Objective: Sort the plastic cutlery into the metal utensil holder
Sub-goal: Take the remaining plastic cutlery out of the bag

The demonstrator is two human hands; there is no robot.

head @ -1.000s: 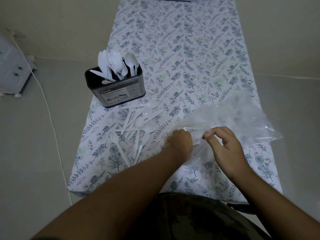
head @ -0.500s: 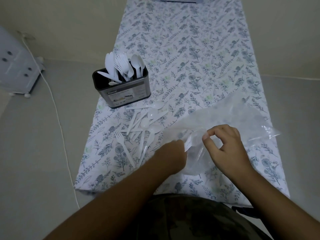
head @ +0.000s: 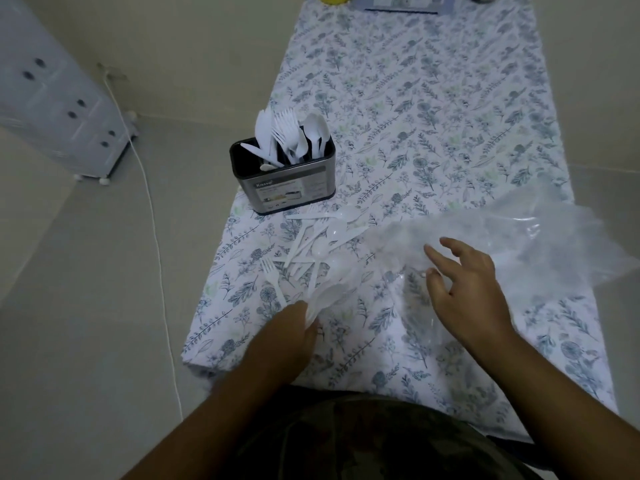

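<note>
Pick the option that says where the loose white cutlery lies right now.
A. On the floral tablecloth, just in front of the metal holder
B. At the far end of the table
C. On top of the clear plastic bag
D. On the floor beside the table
A: the loose cutlery lies scattered on the floral tablecloth, on the near side of the metal holder and left of the clear plastic bag.

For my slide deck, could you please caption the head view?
Left hand grips white spoons near the half-filled utensil holder; right hand hovers open over plastic bag.
</note>
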